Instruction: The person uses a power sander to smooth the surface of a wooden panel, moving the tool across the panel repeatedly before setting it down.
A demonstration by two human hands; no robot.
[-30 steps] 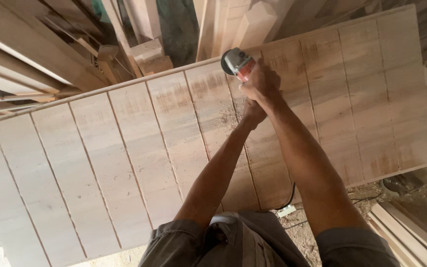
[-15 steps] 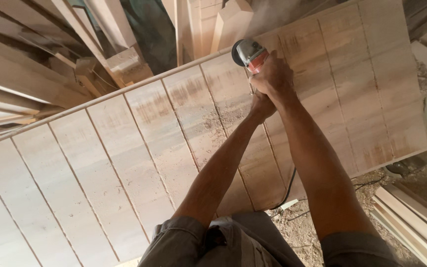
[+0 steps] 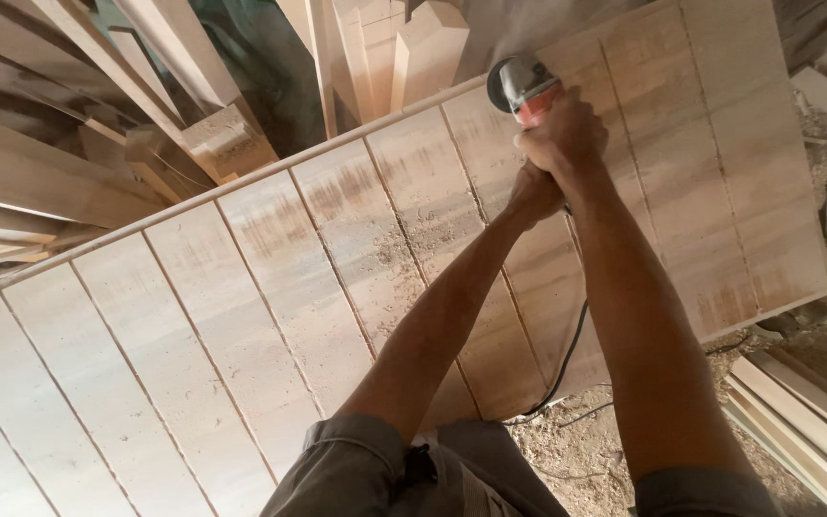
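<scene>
A large panel of glued pale wood boards [image 3: 241, 316] lies flat in front of me. Both arms reach out over it to its far edge. My right hand [image 3: 567, 129] wraps the orange body of an angle grinder [image 3: 521, 84], whose grey round head rests on the panel's far rim. My left hand [image 3: 533, 191] grips the tool's rear just behind the right hand. Fine dust rises above the grinder. Its black cable [image 3: 567, 364] trails back along the panel and down to the floor.
Stacked planks and timber offcuts [image 3: 98, 144] pile up beyond the panel at the left and top. More boards [image 3: 806, 412] lie on the floor at the right. Sawdust [image 3: 576, 450] covers the ground by my legs.
The grinder and both hands have moved slightly farther along the panel's far edge, and more dust rises above it. My view has shifted a little.
</scene>
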